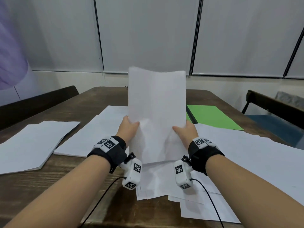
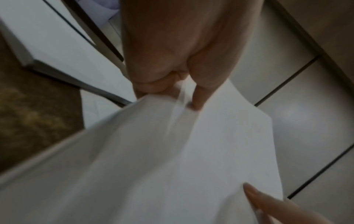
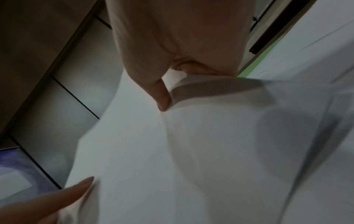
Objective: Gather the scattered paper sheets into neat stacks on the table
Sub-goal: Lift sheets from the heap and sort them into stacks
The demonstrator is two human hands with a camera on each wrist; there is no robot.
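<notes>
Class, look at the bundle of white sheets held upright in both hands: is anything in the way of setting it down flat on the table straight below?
Yes. Loose white sheets lie scattered on the table directly under the held bundle, gripped by the left hand and right hand. It would land on them unevenly.

1. I see a dark wooden table (image 1: 49,181).
2. Left of the green sheet (image 1: 212,116) lie two white stacks (image 1: 32,145).
3. Nearer me than the green sheet, loose white sheets (image 1: 246,162) spread out.

No readable text, only square black-and-white marker codes on wrist cameras (image 1: 132,174)
</notes>
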